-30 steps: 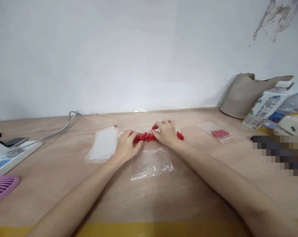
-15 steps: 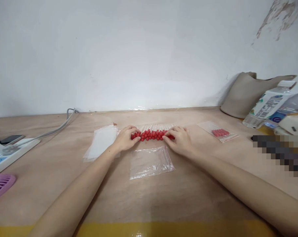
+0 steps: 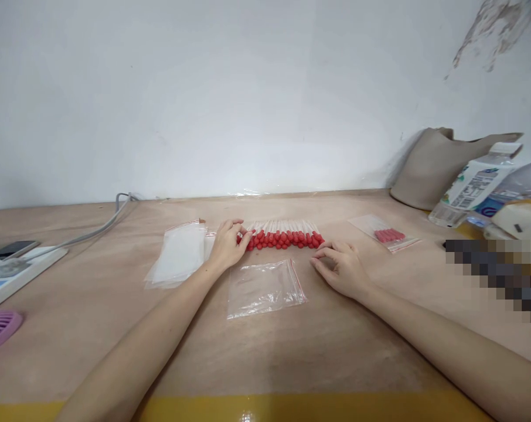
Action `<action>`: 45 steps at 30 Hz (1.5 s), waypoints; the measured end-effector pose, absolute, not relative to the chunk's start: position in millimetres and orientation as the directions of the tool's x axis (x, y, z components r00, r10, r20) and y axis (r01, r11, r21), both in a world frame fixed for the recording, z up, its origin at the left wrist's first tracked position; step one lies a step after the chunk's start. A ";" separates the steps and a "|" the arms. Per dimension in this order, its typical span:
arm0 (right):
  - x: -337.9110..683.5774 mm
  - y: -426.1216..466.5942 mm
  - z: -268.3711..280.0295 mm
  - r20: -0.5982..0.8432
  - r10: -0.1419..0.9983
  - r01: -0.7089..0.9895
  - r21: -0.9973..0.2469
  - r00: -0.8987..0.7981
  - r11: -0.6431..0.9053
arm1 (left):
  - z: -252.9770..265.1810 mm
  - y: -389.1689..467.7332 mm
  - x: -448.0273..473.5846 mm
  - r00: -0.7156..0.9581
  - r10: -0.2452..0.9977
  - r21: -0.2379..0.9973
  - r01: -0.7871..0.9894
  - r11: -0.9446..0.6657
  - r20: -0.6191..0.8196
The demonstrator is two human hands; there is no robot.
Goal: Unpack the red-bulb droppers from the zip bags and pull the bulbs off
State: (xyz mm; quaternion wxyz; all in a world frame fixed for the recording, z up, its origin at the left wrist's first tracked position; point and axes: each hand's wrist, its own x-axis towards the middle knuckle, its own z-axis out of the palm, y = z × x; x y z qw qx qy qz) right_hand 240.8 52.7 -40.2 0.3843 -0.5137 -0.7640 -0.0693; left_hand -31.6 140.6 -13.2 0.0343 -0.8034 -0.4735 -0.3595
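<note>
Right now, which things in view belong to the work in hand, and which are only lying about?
Likely in use:
red-headed sticks
clear bag
stack of bags
bag with red pieces

Probably just lying about:
power strip
cable
pink slatted object
labelled bottle

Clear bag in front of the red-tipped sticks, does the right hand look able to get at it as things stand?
Likely yes: the right hand seems empty, just right of the clear bag, with nothing visible between them; the left hand is at the left end of the sticks.
</note>
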 end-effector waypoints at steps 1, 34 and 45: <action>240.7 53.0 -40.5 0.660 0.729 0.837 -0.286 -0.182 0.467 | -13.9 139.7 -31.7 0.275 0.728 0.289 0.786 -0.546 0.628; 240.0 50.6 -38.2 0.638 0.731 0.810 -0.283 -0.242 0.514 | 5.3 135.6 -50.4 0.350 0.828 0.403 0.747 -0.529 0.439; 222.7 32.5 -20.0 0.406 0.548 0.512 -0.206 -0.731 0.834 | -10.9 43.3 -29.1 0.776 0.623 0.255 0.585 -0.770 0.102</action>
